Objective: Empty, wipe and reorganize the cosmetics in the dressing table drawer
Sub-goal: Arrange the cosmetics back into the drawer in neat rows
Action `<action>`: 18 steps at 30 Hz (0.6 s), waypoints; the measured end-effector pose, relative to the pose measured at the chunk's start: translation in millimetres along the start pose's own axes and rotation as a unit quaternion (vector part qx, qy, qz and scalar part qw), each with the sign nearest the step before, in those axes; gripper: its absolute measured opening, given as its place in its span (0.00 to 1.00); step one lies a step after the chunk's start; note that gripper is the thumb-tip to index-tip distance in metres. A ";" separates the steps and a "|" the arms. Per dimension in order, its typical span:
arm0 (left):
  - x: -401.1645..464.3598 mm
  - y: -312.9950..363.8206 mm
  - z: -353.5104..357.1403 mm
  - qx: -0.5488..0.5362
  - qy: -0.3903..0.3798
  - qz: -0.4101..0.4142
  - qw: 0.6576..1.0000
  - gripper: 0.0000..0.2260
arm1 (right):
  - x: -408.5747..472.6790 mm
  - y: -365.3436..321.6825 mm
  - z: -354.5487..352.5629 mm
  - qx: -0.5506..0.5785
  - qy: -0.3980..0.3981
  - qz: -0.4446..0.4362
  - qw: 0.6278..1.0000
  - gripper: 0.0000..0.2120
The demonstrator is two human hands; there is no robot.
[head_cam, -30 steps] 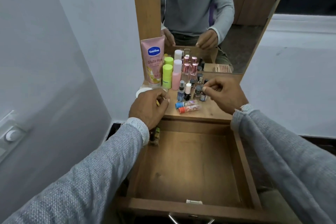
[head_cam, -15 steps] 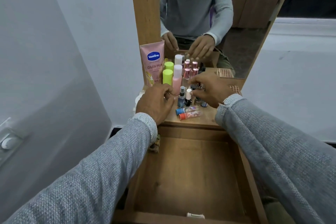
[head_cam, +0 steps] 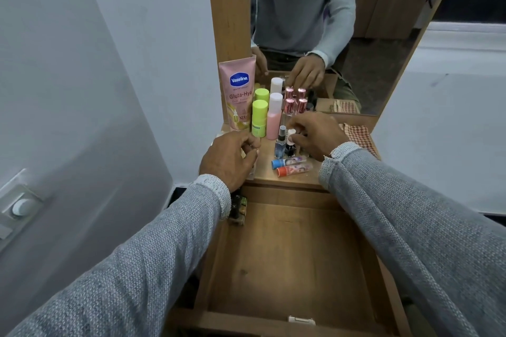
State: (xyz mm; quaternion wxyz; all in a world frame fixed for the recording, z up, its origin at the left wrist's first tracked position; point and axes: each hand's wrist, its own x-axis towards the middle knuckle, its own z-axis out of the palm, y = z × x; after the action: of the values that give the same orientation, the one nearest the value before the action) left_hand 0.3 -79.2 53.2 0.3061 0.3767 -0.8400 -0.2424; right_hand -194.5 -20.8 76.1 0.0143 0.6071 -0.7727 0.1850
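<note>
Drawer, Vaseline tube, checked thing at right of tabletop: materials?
Drawer: looks like wood or wood-look laminate, matte brown, with visible grain streaks; which one, cannot tell. Vaseline tube: seemingly soft plastic, pink, slightly glossy with printed label and crimped flat top. Checked cloth: woven fabric, red-and-cream checks, matte, lying limp with soft folds.

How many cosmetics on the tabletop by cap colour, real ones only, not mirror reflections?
Counting only those clearly visible; the hands hide some small bottles.
Lime-green-capped stick: 1
White-capped bottles, the tall pink bottle and a small dark bottle: 2
Rose-gold-capped bottles: 2
Black-capped blue spray bottle: 1
Blue-capped lying tube: 1
Orange-capped lying tube: 1
Pink Vaseline tube, cap hidden: 1
Total: 9
</note>
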 end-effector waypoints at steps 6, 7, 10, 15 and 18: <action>-2.0 -1.7 -1.3 0.000 0.004 -0.005 1.000 0.04 | -1.6 5.0 -3.6 0.092 0.046 0.040 0.994 0.08; -2.5 -2.3 -1.6 -0.001 0.004 -0.007 1.000 0.03 | -2.7 5.1 -8.3 0.116 0.066 0.047 0.990 0.08; -5.5 -5.0 -1.7 -0.006 0.008 -0.009 1.000 0.03 | -12.6 0.7 -26.8 0.132 0.133 0.028 0.982 0.09; -25.6 -6.6 4.7 -0.010 0.006 -0.009 1.000 0.03 | -53.7 -12.0 -34.7 0.096 0.136 -0.049 0.985 0.08; -39.9 -11.0 7.1 -0.023 -0.002 -0.006 1.000 0.02 | -80.3 -21.2 -14.8 0.110 0.058 -0.091 0.988 0.07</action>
State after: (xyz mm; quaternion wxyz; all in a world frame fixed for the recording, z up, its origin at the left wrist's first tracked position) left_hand 21.7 -53.4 28.0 0.3119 0.3740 -0.8325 -0.2641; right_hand -156.4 54.5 75.7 0.0093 0.6609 -0.6871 0.3018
